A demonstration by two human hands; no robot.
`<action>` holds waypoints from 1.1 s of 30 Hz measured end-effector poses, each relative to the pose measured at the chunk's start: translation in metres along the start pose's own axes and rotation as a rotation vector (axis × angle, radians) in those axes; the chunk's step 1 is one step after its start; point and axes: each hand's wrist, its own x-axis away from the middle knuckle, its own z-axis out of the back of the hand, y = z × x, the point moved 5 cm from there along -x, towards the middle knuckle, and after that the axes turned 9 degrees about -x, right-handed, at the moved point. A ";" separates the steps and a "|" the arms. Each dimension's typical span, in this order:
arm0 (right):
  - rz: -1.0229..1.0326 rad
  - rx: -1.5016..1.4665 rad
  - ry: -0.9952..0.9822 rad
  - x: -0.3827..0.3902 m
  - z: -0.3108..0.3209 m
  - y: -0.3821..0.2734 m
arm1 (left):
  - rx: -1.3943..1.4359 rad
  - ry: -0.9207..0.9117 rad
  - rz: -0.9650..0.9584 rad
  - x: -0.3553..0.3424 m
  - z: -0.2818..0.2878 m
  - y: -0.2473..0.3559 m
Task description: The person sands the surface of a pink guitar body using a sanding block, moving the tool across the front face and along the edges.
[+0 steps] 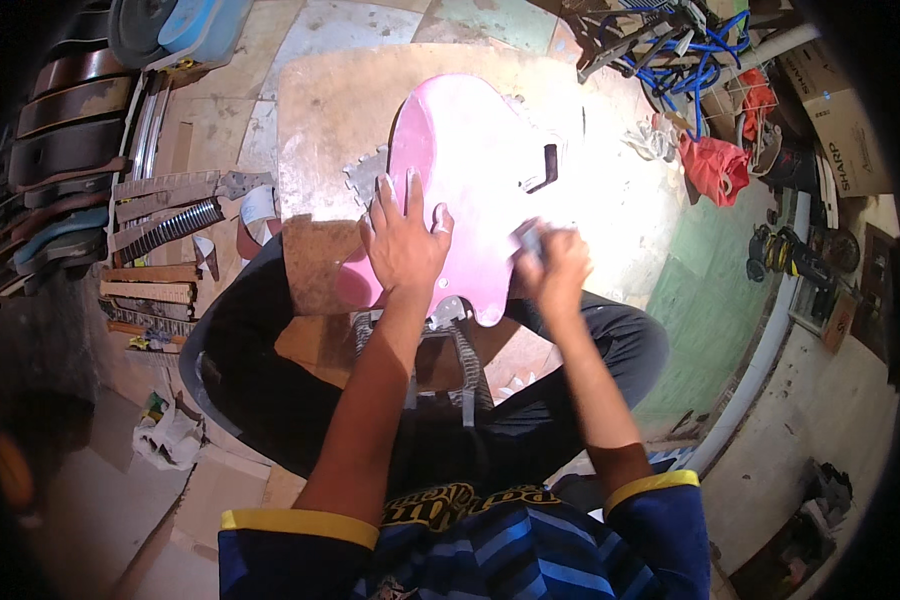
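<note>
A pink electric guitar body (465,160) with a dark cut-out lies on a worn board (325,90) across the space between my legs. My left hand (406,235) rests on its left part, fingers spread over the surface. My right hand (555,262) grips a small greyish block (525,240) at the body's lower right edge; it is blurred, so I cannot make out the block exactly. A grey jagged sheet (365,175) shows beneath the body's left side, and a grey metal piece (448,312) sits at its lower end, above dark straps.
Stacked guitar bodies (70,130) and several necks (160,290) line the left. At upper right are blue tangled cables (670,50), a red cloth (715,165) and cardboard boxes (830,130). A black-and-yellow power tool (795,260) lies right; a white plastic bag (170,430) sits lower left.
</note>
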 end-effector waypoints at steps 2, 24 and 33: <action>-0.202 0.003 0.149 -0.034 0.009 0.051 | -0.003 -0.004 -0.009 0.000 0.002 0.004; -0.235 -0.071 0.259 -0.011 0.009 0.046 | -0.017 0.007 -0.006 0.002 0.001 0.003; -0.230 -0.113 0.402 -0.024 0.020 0.048 | 0.046 -0.011 0.024 0.002 -0.001 0.003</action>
